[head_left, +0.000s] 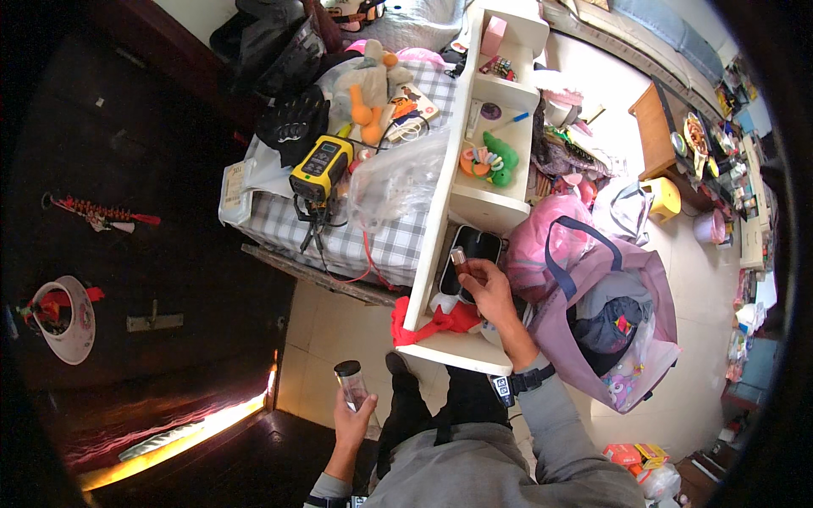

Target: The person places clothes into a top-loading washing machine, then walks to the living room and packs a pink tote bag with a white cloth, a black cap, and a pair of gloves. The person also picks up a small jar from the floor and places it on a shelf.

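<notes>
My left hand (354, 419) is wrapped around a clear cylindrical container (356, 386) with a black lid, held upright in front of the dark door. In my right hand (492, 293), between thumb and fingers, is a small tube (462, 263) with a shiny cap. That hand hangs over the lowest compartment of a white shelf unit (486, 357). Beneath the tube lies a black glossy object (481, 241) with a pale rim, partly hidden by my hand. A red cloth (438, 325) is draped over the compartment's near corner.
A purple tote bag (551, 340) with clothes stands right of the shelf. On the checked tablecloth (279, 222) sit a yellow-black battery charger (322, 166) with cables, black gloves (297, 120) and a clear plastic bag (400, 184). A green toy (502, 159) occupies a higher compartment.
</notes>
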`<action>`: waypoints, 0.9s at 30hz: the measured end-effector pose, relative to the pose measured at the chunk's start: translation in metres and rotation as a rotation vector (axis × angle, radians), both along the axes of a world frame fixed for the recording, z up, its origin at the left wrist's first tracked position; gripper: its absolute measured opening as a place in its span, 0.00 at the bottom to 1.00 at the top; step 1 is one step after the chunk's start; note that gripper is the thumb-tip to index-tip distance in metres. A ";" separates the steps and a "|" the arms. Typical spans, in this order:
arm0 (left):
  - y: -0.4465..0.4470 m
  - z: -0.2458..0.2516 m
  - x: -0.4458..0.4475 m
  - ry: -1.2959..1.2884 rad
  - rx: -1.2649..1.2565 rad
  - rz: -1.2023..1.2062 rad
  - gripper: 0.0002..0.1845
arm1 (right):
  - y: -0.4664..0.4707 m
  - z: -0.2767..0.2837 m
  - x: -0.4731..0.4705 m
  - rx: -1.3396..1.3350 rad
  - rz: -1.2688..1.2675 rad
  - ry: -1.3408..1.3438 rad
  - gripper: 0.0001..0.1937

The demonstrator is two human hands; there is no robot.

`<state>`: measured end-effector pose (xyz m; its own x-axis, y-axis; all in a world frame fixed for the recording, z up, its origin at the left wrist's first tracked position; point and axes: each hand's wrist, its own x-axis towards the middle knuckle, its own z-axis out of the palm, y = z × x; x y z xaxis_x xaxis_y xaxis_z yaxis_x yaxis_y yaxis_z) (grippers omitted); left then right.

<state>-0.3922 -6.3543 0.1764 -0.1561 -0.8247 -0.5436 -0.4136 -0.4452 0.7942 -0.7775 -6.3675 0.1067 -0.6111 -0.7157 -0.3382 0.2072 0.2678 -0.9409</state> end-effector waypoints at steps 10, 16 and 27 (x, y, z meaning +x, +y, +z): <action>-0.001 -0.007 0.001 -0.087 -0.014 0.010 0.23 | 0.033 -0.035 -0.001 0.147 -0.281 0.473 0.15; -0.002 -0.012 -0.007 -0.098 -0.012 -0.058 0.22 | 0.024 -0.034 -0.003 -0.099 -0.226 -0.001 0.18; 0.002 -0.008 -0.010 -0.134 -0.016 -0.064 0.20 | -0.023 -0.037 0.011 -0.229 -0.067 -0.462 0.16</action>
